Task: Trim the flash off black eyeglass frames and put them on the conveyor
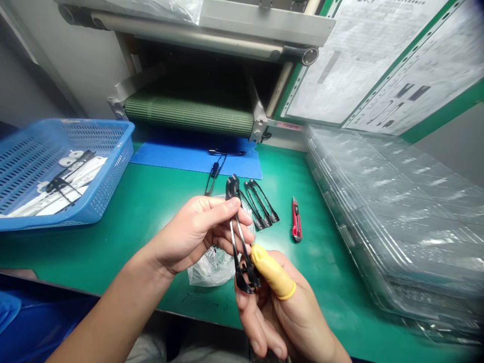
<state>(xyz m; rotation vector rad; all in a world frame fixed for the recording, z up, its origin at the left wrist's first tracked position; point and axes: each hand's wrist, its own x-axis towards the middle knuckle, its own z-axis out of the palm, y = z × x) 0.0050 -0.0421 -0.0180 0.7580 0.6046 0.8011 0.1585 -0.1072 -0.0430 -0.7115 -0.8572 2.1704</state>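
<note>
Head-worn view, facing forward and down, close above the hands (192, 234) (one camera only)

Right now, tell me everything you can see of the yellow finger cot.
The yellow finger cot is a snug, matte, rubber-looking sheath worn on the thumb of the person's right hand. It covers the thumb from tip to base, with a slightly creased surface and a thicker rolled rim around its open end. Its tip angles up and to the left, meeting or nearly meeting the black plastic parts held between the hands; the view cannot settle which.
</note>
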